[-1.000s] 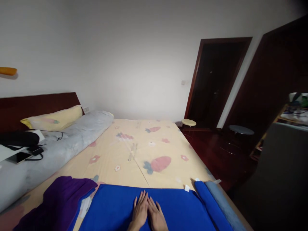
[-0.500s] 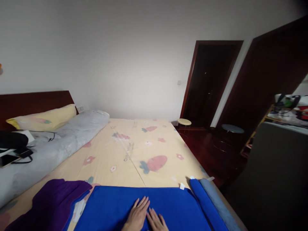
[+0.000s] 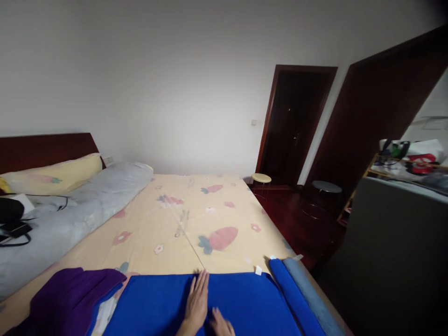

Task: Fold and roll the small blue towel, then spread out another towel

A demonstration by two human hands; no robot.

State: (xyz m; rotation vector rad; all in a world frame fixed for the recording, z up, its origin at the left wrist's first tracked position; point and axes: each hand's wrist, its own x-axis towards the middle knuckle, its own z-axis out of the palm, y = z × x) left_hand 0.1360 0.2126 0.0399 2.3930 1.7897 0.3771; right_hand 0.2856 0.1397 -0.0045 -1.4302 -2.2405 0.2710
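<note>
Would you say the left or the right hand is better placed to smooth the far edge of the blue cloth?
Left, probably: the left hand lies flat with fingertips at the blue cloth's far edge; the right hand rests nearer.

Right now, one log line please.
left hand: flat on blue towel, fingertips at far edge | right hand: flat on towel | purple cloth: left

1. Ahead of the hands, the bed (image 3: 196, 219) sheet lies bare: free passage.
2. Left of them, a purple cloth (image 3: 66, 301) bunches up.
3. Right, two rolled towels (image 3: 297, 298) line the bed's edge.
</note>
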